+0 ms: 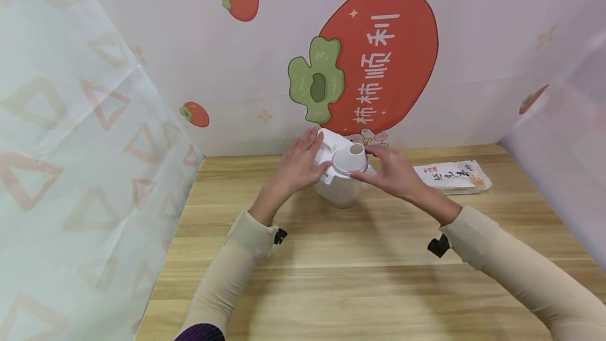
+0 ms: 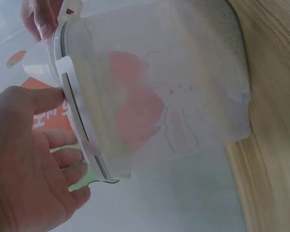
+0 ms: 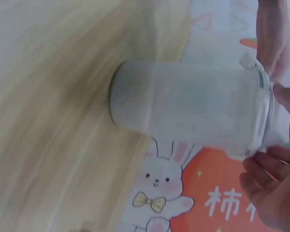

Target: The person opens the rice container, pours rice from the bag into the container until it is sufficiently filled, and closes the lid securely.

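A translucent storage container [image 2: 159, 96] with a white lid [image 1: 331, 143] stands upright on the wooden table. Pale grains fill its bottom part. On the lid sits a white cup-shaped cap [image 1: 349, 158] with a narrower round top. My left hand [image 1: 300, 161] rests on the lid's left side, fingers mostly straight, its thumb [image 2: 48, 99] touching the edge beside the cap. From the right, my right hand [image 1: 395, 172] grips the cap's rim between thumb and fingers. In the right wrist view, the right hand's fingers [image 3: 268, 169] bend around the lid's edge.
A white printed packet [image 1: 452, 177] lies on the table to the right of the container. Behind stands a wall sheet [image 1: 255, 78] printed with persimmons, and another patterned sheet [image 1: 85, 136] rises on the left. The wooden table [image 1: 341, 288] extends toward me.
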### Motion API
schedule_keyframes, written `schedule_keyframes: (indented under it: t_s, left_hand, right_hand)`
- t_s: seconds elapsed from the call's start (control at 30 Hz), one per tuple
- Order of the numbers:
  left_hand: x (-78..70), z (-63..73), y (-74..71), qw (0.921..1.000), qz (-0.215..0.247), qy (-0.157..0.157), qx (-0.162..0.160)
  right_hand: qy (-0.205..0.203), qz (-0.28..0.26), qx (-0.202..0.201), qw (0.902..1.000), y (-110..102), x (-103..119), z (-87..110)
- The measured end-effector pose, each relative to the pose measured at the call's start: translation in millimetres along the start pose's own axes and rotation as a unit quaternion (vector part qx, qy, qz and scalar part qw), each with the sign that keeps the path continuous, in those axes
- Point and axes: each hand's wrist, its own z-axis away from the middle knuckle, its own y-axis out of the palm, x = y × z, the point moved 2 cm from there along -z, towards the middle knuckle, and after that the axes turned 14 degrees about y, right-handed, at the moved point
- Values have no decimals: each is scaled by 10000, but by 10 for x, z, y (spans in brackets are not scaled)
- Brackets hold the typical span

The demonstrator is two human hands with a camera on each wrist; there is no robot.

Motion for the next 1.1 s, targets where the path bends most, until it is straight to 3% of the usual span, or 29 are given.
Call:
schedule_keyframes:
  t_s: [0.17,0.3,0.47,0.7,0.9,1.1]
  left_hand:
    - [-105,58,-36,9993,-179,-291,-130]
    - [-228,91,-33,9981,-443,-419,19]
    - [-323,98,43,9963,-686,-483,175]
    - [-342,67,111,9959,-708,-556,55]
    - [-266,64,104,9968,-632,-375,307]
    - [-137,7,104,9989,-118,-52,452]
  right_hand:
    - [-269,-276,943,9948,-146,-101,-145]
    - [-452,-506,1674,9836,-211,-185,-274]
    - [-505,-724,2240,9706,-207,-225,-398]
    - [-804,-334,2164,9724,-141,-247,-447]
    - [-538,-103,1806,9820,-102,-173,-380]
    - [-274,219,1333,9905,-87,-84,-280]
